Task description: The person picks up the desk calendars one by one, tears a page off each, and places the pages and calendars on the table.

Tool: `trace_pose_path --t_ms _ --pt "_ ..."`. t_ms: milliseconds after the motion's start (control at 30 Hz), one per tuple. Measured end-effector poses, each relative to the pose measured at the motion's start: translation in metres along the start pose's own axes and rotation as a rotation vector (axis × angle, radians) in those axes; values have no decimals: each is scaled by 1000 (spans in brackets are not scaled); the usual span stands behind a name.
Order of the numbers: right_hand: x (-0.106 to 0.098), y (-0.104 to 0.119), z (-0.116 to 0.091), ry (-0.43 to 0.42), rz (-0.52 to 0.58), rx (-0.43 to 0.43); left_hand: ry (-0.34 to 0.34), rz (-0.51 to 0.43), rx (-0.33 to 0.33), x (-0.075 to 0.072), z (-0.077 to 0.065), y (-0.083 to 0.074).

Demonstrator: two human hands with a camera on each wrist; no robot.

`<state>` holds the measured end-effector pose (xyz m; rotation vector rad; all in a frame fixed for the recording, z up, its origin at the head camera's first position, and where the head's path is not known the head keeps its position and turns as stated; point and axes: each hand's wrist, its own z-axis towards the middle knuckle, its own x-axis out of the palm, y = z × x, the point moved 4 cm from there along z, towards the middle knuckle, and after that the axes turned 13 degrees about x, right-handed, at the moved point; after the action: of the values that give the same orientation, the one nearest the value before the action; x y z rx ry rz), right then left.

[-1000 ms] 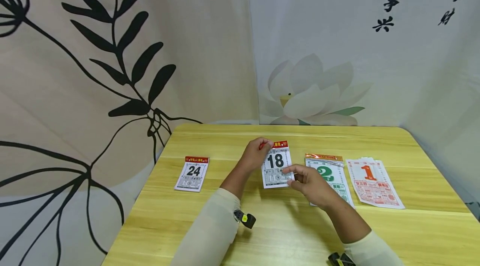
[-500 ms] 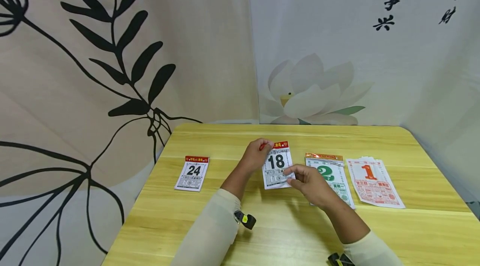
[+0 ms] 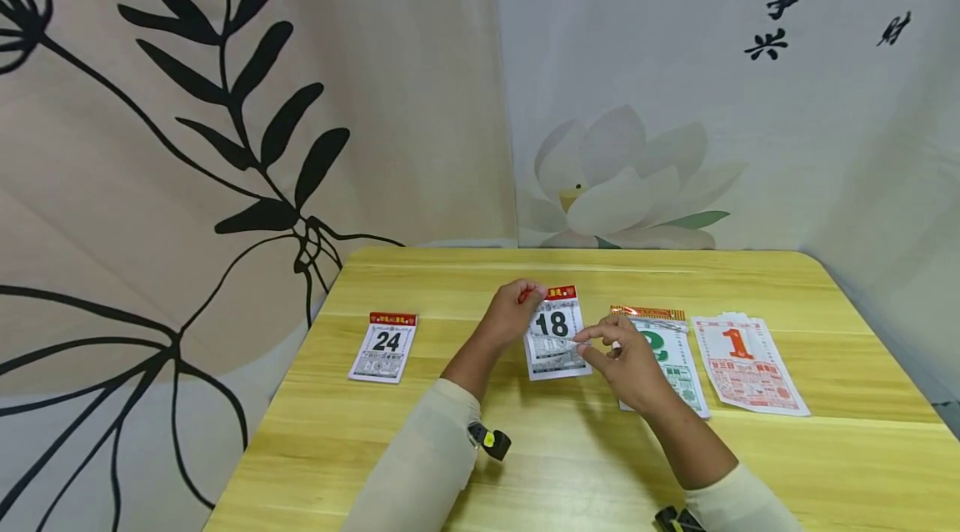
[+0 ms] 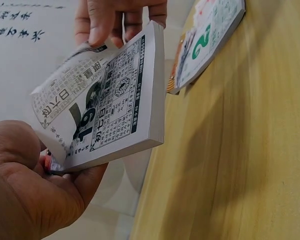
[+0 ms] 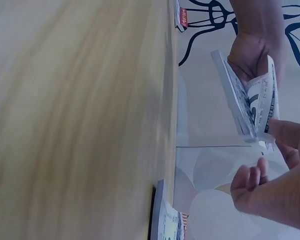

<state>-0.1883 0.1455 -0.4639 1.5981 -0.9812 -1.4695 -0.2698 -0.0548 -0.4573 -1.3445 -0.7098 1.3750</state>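
A small tear-off calendar (image 3: 553, 362) with a red top strip is held up over the table in the head view. My left hand (image 3: 510, 318) grips its top left corner. The right hand (image 3: 628, 363) pinches the lower right corner of its top sheet, numbered 18. In the left wrist view that sheet (image 4: 65, 90) bends away from the pad, and the page marked 19 (image 4: 122, 92) shows beneath. The right wrist view shows the lifted sheet (image 5: 265, 100) standing apart from the calendar's thick block.
Another tear-off calendar (image 3: 384, 347), showing 24, lies at the left of the wooden table (image 3: 330, 449). Right of my hands lie a larger calendar (image 3: 681, 365) with a green 2 and a stack of loose sheets (image 3: 753, 378) topped by a red 1.
My right hand has moved slightly right and raised the lower part of the 18 sheet, which now curls up from the pad. The left hand keeps its grip.
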Motion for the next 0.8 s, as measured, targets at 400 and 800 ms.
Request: trace_pose_path --t_ms 400,800 --pt "1 6 -6 -55 -2 20 -33 46 15 1 1 0" --pt "2 8 -8 34 155 92 -71 26 18 2 4 -3"
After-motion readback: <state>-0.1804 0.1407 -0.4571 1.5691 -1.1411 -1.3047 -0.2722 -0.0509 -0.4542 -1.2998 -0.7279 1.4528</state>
